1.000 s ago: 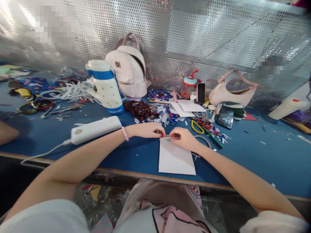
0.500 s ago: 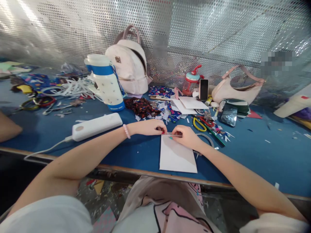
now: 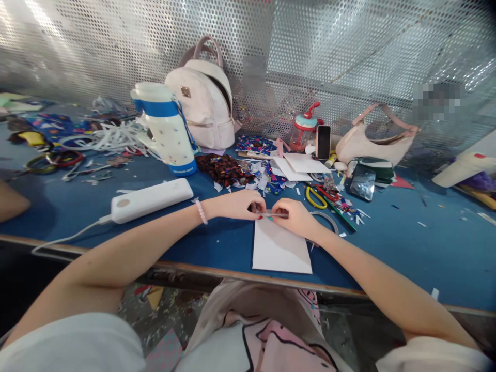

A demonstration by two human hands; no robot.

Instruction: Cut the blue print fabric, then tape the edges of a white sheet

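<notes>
A white rectangular board or card (image 3: 282, 250) lies flat near the table's front edge. Over its far edge, a thin greyish strip (image 3: 268, 214) stretches between my two hands. My left hand (image 3: 248, 204), with a bead bracelet at the wrist, pinches the strip's left end. The right end is pinched by my right hand (image 3: 293, 216), which rests over the card's upper right part. What the strip is made of cannot be told. Partly behind my right wrist is a pale ring (image 3: 327, 219), like a roll of tape.
A white device with a cable (image 3: 153, 200) lies left of my hands. Behind stand a tumbler (image 3: 170, 129), a white backpack (image 3: 205, 103), and fabric scraps (image 3: 227, 170). Yellow-handled scissors (image 3: 315, 199), white cards (image 3: 308, 163) and a phone (image 3: 323, 142) lie at right. Someone's arm (image 3: 11, 201) shows far left.
The left fingers have shifted slightly, and more of the strip shows between my hands. The whole view has moved a little; the card keeps its place on the table.
</notes>
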